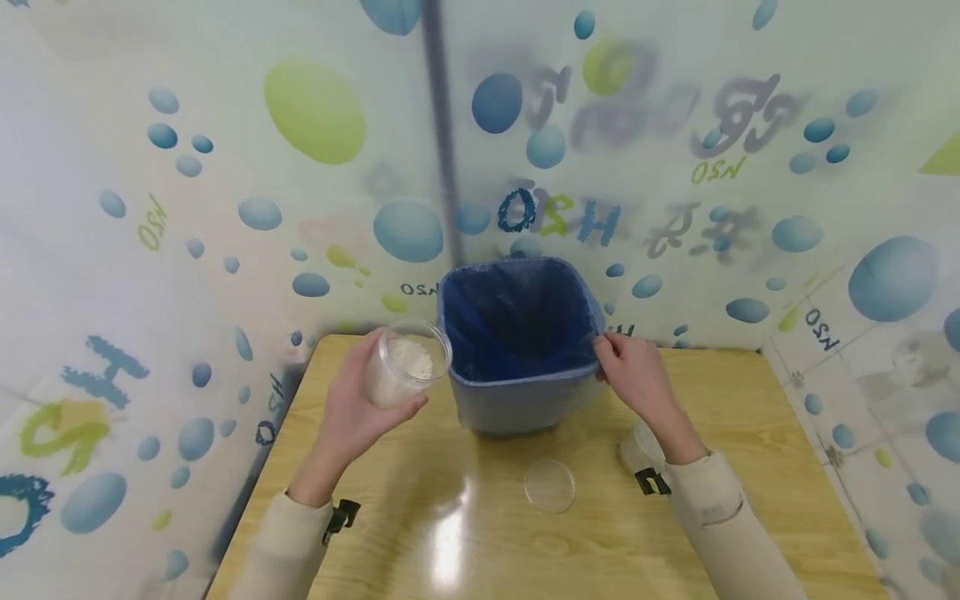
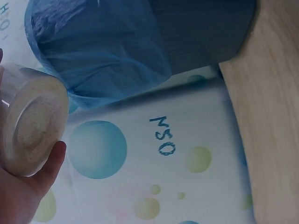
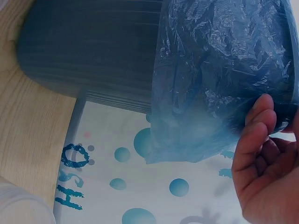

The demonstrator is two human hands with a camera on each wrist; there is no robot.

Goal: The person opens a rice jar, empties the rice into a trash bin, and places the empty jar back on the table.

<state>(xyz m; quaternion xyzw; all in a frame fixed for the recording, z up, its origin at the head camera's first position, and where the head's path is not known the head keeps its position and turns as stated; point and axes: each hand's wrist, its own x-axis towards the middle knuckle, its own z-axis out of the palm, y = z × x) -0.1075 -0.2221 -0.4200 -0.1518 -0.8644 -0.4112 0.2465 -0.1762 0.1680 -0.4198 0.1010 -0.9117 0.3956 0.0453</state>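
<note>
My left hand (image 1: 356, 412) grips a clear plastic jar (image 1: 392, 385) holding a pale, whitish substance, tilted beside the left rim of a blue trash bin (image 1: 506, 408). From the left wrist view, the jar's round base (image 2: 37, 126) shows, with the thumb under it. A thin blue bin liner (image 3: 205, 84) covers the bin's rim and hangs over its outside. At the bin's right rim, my right hand (image 1: 636, 375) pinches the edge of that liner between curled fingers and thumb.
A round clear lid (image 1: 550, 486) lies on the wooden table (image 1: 390, 525) in front of the bin. Partly behind my right wrist stands another clear container (image 1: 639, 448). Behind the table, a curtain patterned with bubbles (image 1: 408, 229) hangs close to the bin.
</note>
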